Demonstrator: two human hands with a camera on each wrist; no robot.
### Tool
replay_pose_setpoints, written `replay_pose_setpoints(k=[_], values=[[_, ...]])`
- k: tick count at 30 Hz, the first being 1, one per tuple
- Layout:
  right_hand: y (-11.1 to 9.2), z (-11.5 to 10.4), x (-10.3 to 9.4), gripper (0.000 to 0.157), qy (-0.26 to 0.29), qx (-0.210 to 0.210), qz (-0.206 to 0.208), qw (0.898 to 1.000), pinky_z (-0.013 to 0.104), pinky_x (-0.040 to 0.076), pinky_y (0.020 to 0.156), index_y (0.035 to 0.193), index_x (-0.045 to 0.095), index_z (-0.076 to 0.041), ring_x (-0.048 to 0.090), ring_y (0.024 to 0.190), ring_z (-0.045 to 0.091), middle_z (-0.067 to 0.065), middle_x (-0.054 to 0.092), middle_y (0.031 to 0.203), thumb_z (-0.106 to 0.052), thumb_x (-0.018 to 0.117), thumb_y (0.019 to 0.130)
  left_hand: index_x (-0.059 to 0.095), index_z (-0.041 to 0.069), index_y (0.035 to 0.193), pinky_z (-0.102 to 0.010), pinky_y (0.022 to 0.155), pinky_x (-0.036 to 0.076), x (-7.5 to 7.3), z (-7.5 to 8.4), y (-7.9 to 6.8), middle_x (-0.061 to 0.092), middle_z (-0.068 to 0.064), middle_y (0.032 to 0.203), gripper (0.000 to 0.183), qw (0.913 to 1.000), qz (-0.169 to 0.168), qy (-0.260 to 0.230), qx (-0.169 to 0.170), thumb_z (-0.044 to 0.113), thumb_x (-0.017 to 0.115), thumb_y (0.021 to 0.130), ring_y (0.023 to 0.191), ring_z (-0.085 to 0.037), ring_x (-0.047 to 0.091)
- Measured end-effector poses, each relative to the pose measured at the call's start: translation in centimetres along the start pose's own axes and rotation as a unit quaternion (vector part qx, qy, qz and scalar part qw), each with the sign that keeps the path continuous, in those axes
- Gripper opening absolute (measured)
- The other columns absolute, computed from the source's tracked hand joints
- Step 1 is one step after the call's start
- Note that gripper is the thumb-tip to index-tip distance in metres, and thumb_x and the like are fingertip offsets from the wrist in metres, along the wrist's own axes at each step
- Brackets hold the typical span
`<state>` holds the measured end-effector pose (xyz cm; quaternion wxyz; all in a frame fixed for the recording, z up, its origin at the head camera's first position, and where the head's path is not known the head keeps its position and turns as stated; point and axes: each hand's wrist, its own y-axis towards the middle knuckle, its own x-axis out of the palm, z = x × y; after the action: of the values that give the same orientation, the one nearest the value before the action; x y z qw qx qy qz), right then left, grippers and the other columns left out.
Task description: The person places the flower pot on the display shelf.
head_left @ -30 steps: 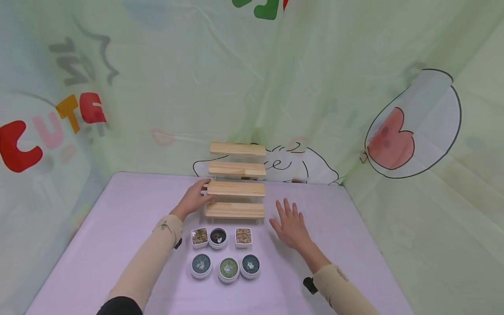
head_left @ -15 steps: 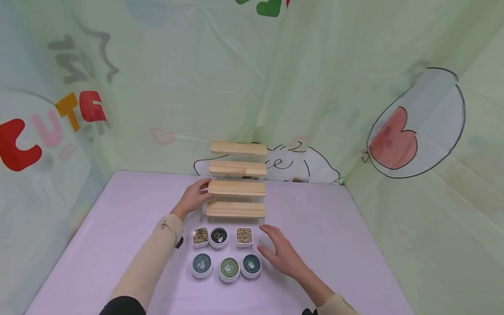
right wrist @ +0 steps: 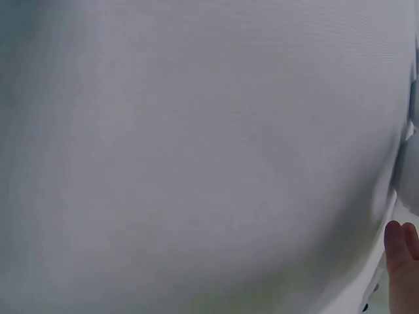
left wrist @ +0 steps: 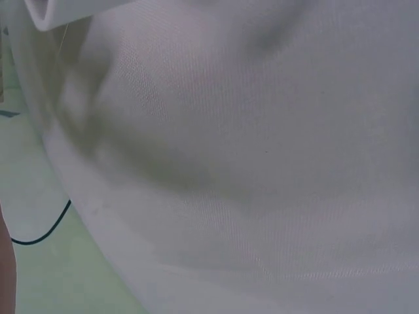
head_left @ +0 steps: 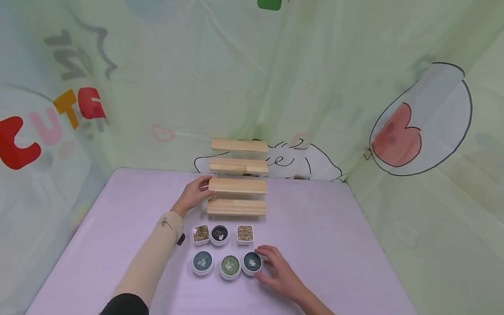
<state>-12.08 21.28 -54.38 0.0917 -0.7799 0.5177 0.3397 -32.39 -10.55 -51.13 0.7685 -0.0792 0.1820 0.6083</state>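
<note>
My left hand (head_left: 193, 194) grips the left end of a pale wooden tiered shelf (head_left: 238, 186), with the thumb in front of one board and fingers behind it. My right hand (head_left: 281, 275) is beside a round white pot with a dark teal top (head_left: 252, 261). Thumb and index finger stand spread at the pot's right side; whether they touch it I cannot tell. In the right wrist view, fingertips (right wrist: 396, 239) show close to a white rounded pot (right wrist: 409, 173). To the left sit a green-topped pot (head_left: 230, 266) and another teal-topped pot (head_left: 202, 261).
Behind these pots stand a square white pot of brownish pebbles (head_left: 201, 234), a round pot with a black top (head_left: 219, 234) and a square pot of tan pebbles (head_left: 245, 234). A lilac cloth covers the table (head_left: 327, 236). A printed curtain (head_left: 177, 87) hangs behind.
My right hand has come down and left, from beside the shelf to the right-hand teal-topped pot. The left hand stays on the shelf. The head view has tilted slightly.
</note>
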Motion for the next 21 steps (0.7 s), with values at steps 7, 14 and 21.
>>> replay_pose_setpoints(k=[7, 14, 21], values=[[-0.6, 0.8, 0.8, 0.047, -0.024, -0.047, 0.015, 0.999, 0.032, 0.056, 0.094, 0.123, 0.059, -0.008, 0.055, 0.118, 0.025, 0.015, 0.053, 0.130, -0.011, 0.079, 0.081, 0.044, -0.004, 0.142, -0.038, 0.108, 0.046, 0.2, -0.1, 0.0, 0.050, -0.025, 0.139, 0.067, 1.0000, -0.001, -0.006, -0.002, 0.013, 0.077, 0.086, 0.126, -0.036, 0.053], [-0.6, 1.5, 1.5, 0.042, -0.041, -0.051, 0.030, 0.997, 0.028, 0.053, 0.097, 0.118, 0.061, -0.011, 0.055, 0.119, 0.026, 0.013, 0.054, 0.130, -0.010, 0.080, 0.080, 0.043, -0.005, 0.142, -0.037, 0.107, 0.047, 0.2, -0.2, 0.0, 0.050, -0.025, 0.140, 0.067, 1.0000, 0.000, -0.005, -0.001, 0.011, 0.076, 0.086, 0.126, -0.035, 0.053], [-0.3, 1.5, 1.7, 0.043, -0.049, -0.053, 0.032, 0.997, 0.028, 0.051, 0.100, 0.119, 0.061, -0.013, 0.055, 0.120, 0.026, 0.010, 0.055, 0.132, -0.009, 0.080, 0.081, 0.043, -0.004, 0.144, -0.036, 0.107, 0.047, 0.1, -0.2, 0.0, 0.049, -0.024, 0.141, 0.068, 0.9999, -0.001, 0.012, -0.008, 0.015, 0.076, 0.087, 0.126, -0.035, 0.053]])
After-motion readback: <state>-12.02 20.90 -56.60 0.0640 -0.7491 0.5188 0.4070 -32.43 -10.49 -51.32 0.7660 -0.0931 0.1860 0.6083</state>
